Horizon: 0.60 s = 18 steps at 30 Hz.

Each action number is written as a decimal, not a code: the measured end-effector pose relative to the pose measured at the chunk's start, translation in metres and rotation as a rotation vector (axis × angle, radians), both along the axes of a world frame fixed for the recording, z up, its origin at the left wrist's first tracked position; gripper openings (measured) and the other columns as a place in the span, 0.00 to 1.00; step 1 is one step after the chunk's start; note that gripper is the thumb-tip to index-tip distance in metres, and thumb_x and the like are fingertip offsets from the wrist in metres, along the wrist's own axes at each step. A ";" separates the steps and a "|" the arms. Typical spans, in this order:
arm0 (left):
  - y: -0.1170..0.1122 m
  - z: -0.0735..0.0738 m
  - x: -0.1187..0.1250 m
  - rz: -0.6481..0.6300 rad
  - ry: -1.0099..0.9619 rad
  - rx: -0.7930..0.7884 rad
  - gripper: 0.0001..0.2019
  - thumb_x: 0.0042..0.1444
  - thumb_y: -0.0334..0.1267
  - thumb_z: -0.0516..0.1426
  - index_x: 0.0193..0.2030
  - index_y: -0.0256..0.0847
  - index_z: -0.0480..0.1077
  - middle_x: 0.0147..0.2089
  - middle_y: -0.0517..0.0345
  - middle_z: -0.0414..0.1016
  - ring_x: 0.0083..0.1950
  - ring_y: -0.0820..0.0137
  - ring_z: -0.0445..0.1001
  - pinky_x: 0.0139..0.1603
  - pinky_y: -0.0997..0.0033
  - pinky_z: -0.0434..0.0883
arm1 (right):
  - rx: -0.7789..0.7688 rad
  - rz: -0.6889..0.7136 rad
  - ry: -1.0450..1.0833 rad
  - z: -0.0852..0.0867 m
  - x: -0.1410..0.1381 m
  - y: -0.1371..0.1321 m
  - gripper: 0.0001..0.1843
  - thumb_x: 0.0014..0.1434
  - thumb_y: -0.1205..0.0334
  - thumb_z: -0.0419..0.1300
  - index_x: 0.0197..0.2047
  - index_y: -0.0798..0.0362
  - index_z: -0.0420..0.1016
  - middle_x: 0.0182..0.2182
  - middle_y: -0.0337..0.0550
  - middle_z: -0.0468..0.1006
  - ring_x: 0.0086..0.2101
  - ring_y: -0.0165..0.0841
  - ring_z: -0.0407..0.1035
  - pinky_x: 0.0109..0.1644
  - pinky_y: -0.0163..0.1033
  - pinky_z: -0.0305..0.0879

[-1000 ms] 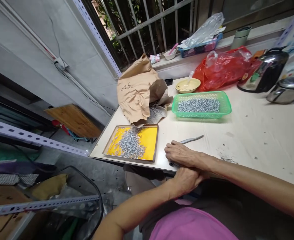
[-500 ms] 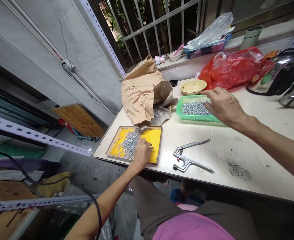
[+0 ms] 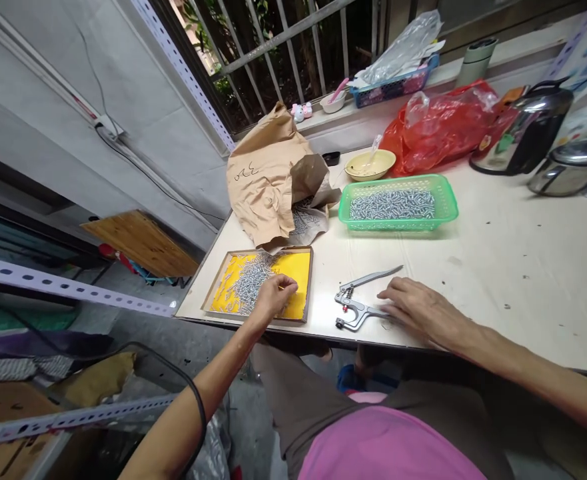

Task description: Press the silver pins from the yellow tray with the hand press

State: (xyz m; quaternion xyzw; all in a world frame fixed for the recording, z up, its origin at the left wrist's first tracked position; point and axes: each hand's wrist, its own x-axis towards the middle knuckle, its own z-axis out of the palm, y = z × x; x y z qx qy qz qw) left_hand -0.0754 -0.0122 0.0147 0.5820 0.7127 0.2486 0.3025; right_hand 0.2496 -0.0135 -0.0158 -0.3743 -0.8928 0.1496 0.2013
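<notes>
My left hand (image 3: 273, 295) is over the right part of a shallow cardboard tray (image 3: 309, 285) with a yellow bottom. Its thumb and fingers are closed in a pinch; what they hold, if anything, is too small to make out. Beside it in the tray lies a heap of small silver screw-like pieces (image 3: 249, 283). A pair of grey hand pliers (image 3: 359, 313) with a spring lies with its handles spread on the table. My right hand (image 3: 418, 308) reaches over the end of the lower handle, fingers loosely extended and not closed around it.
Behind the pliers stands a green plastic basket (image 3: 398, 223) of similar metal pieces. A crumpled brown paper bag (image 3: 263, 183) lies open behind the tray. Farther back are a yellow bowl (image 3: 370, 165), a red plastic bag (image 3: 438, 130), a kettle (image 3: 523, 130) and a metal pot (image 3: 573, 167).
My right hand has moved from above the green basket down toward me, to the pliers' handle. My left hand stays over the tray, its fingers now drawn into a pinch.
</notes>
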 end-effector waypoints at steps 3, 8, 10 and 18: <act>0.004 0.001 0.016 0.006 -0.243 -0.068 0.08 0.47 0.41 0.60 0.30 0.38 0.72 0.23 0.61 0.71 0.21 0.75 0.67 0.24 0.76 0.64 | -0.064 -0.008 -0.033 -0.018 0.000 -0.012 0.12 0.64 0.58 0.50 0.41 0.52 0.74 0.35 0.47 0.71 0.37 0.35 0.67 0.40 0.40 0.63; 0.017 0.002 0.016 0.105 -0.144 0.036 0.05 0.45 0.36 0.60 0.27 0.37 0.71 0.25 0.59 0.73 0.22 0.75 0.70 0.23 0.77 0.66 | -0.112 -0.035 -0.047 -0.018 0.002 -0.019 0.12 0.64 0.61 0.50 0.38 0.53 0.74 0.35 0.47 0.71 0.36 0.35 0.67 0.40 0.40 0.63; 0.021 0.004 0.008 0.175 -0.276 -0.010 0.08 0.45 0.38 0.61 0.29 0.35 0.71 0.25 0.59 0.73 0.22 0.75 0.71 0.23 0.76 0.68 | -0.134 -0.034 0.033 -0.008 -0.003 -0.018 0.13 0.65 0.60 0.49 0.39 0.54 0.74 0.34 0.47 0.71 0.36 0.34 0.67 0.40 0.39 0.63; 0.008 0.009 0.006 0.247 -0.496 0.201 0.19 0.43 0.45 0.64 0.38 0.33 0.70 0.28 0.60 0.73 0.25 0.77 0.71 0.29 0.75 0.71 | -1.048 -0.100 0.838 0.034 -0.125 0.022 0.10 0.63 0.58 0.53 0.40 0.55 0.71 0.32 0.43 0.76 0.29 0.29 0.72 0.34 0.35 0.68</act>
